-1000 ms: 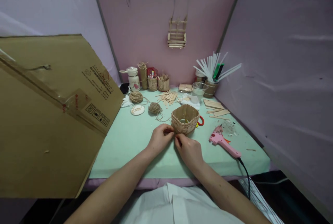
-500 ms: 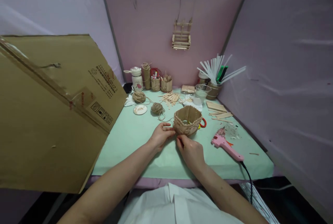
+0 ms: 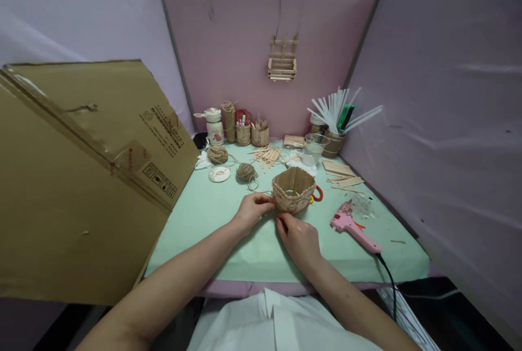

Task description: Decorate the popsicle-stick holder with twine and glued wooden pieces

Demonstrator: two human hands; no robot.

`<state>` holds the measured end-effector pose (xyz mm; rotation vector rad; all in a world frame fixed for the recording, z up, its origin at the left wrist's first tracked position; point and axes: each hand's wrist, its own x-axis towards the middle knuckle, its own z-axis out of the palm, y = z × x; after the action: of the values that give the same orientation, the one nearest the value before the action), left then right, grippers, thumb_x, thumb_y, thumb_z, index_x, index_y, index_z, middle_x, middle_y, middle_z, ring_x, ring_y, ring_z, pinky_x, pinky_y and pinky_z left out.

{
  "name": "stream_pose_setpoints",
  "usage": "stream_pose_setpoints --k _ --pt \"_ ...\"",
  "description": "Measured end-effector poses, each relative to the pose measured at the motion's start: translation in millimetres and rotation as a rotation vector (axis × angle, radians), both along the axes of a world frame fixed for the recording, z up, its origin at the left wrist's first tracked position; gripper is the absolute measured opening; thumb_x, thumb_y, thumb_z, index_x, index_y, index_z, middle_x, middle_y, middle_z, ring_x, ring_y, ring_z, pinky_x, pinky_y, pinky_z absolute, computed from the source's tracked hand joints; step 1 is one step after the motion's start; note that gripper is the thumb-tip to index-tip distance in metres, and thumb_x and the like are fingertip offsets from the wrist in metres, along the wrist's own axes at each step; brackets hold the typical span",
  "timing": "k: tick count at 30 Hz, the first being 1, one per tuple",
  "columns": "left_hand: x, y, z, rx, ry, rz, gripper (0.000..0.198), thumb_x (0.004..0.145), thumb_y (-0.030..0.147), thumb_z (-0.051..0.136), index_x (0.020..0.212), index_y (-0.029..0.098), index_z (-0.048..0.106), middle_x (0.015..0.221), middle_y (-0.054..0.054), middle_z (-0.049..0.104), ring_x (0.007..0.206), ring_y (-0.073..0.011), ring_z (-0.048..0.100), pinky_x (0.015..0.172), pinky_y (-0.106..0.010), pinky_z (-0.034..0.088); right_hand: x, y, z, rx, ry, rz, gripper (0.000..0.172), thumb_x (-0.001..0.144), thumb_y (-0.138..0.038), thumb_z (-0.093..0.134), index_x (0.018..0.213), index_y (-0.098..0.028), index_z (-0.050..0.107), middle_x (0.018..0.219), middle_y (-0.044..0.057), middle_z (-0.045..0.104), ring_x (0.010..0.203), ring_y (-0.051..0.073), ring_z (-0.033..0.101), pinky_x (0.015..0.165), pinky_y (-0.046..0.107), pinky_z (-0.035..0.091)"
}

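Observation:
A small many-sided brown basket [image 3: 294, 198] with a braided rim stands on the table in front of me. My left hand [image 3: 253, 212] is at its lower left corner, fingertips drawn together against the side. Just below the basket's front edge, my right hand [image 3: 299, 236] is closed in a pinch. Whatever is between the fingers of either hand is too small to make out. Behind the left hand lies a ball of twine [image 3: 246, 172], its strand running toward the basket. Red-handled scissors [image 3: 317, 194] show partly behind the basket's right side.
A pink glue gun [image 3: 354, 231] with a black cord lies at right, near wooden strips [image 3: 342, 174] and glue scraps. Loose craft sticks [image 3: 267, 155], a larger twine ball [image 3: 217, 154] and a white lid [image 3: 219, 174] lie farther back. A cardboard box [image 3: 93, 188] stands at left.
The fingers of my left hand have drawn closer together at the basket's corner. My right hand keeps its pinch almost in place. The view has tilted slightly.

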<state>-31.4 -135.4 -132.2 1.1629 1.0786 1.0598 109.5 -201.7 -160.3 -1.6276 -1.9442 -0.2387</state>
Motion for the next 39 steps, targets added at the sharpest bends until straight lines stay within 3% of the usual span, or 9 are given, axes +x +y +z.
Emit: stream_pose_setpoints --k 12,32,39 --pt "2 11 -6.9 0.186 0.142 0.025 0.005 0.059 0.017 0.069 0.063 0.015 0.068 0.064 -0.002 0.068 0.062 -0.0135 0.058 0.065 -0.027 0.044 0 -2 1.7 -0.034 -0.016 -0.007 0.029 0.094 -0.027 0.045 0.081 -0.019 0.070 0.065 0.003 0.072 0.051 0.014 0.061 0.052 0.028 0.021" --pt "4 6 -4.8 0.172 0.101 0.035 0.007 0.057 0.018 0.069 0.063 0.015 0.065 0.060 0.001 0.064 0.057 -0.0105 0.055 0.059 -0.024 0.043 3 -8 3.8 0.029 0.019 0.043 0.025 0.094 -0.024 0.046 0.093 -0.020 0.071 0.067 0.002 0.074 0.055 0.013 0.065 0.053 0.026 0.029" --pt "1 -6 -2.2 0.078 -0.060 -0.081 0.022 0.067 0.027 0.071 0.077 0.017 0.054 0.063 0.002 0.063 0.058 -0.0118 0.065 0.057 -0.023 0.050 11 -20 2.4 0.105 0.086 0.130 0.027 0.095 -0.023 0.046 0.097 -0.017 0.072 0.076 0.003 0.076 0.061 0.012 0.068 0.059 0.023 0.038"
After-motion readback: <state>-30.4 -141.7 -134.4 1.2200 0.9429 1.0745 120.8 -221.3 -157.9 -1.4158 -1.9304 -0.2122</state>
